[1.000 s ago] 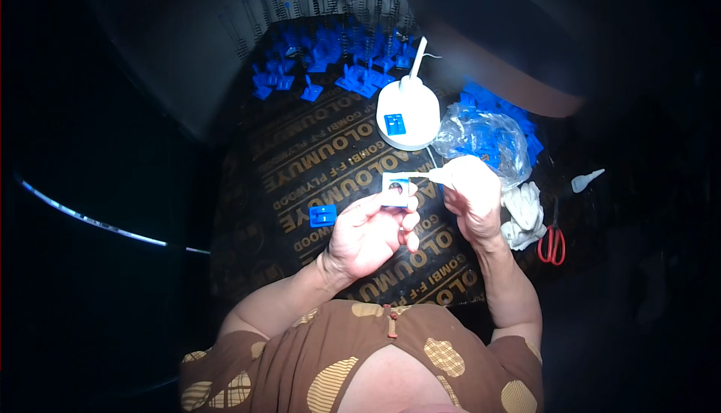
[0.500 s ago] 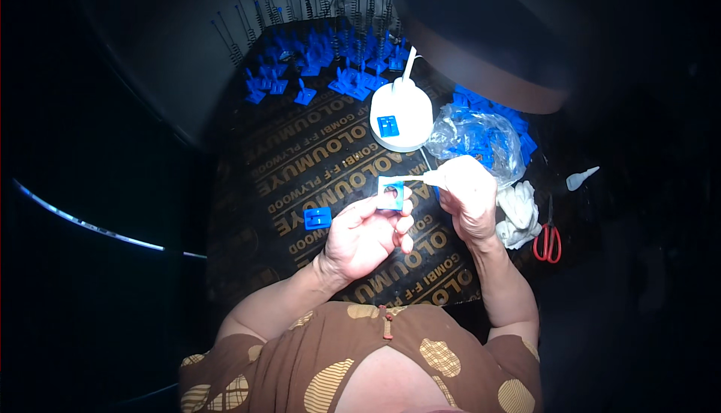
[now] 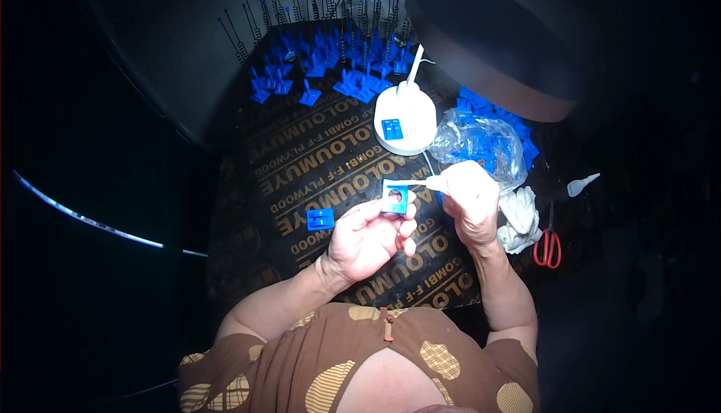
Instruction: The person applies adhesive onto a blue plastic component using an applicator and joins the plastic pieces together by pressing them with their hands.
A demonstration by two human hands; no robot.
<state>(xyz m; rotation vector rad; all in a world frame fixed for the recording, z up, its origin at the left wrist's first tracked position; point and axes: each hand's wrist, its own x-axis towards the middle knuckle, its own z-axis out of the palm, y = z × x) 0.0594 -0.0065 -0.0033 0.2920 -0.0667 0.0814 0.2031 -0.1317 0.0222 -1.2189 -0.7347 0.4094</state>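
Between its thumb and fingers, my left hand (image 3: 366, 239) is closed on a square blue plastic plate (image 3: 402, 201) with a round hole. My right hand (image 3: 473, 201) is wrapped round what looks like a glue bottle, its body hidden by the fingers. Only its thin white nozzle (image 3: 420, 183) shows, pointing left with the tip over the plate's far edge. A blue plastic base piece (image 3: 320, 219) lies on the board left of my left hand. Another blue piece (image 3: 392, 129) rests on the round white lamp base (image 3: 405, 144) beyond my hands.
Several blue stands (image 3: 309, 94) with upright springs and rods fill the far left. A dark lamp head (image 3: 492, 45) overhangs the far right. Under it is a clear bag (image 3: 481, 143) of blue parts. White cloth (image 3: 518, 219), red-handled scissors (image 3: 547, 248) and a white cap (image 3: 582, 185) lie right.
The whole scene has shifted slightly right and down in the picture. Both hands keep their grips, and the nozzle stays over the plate's far edge.
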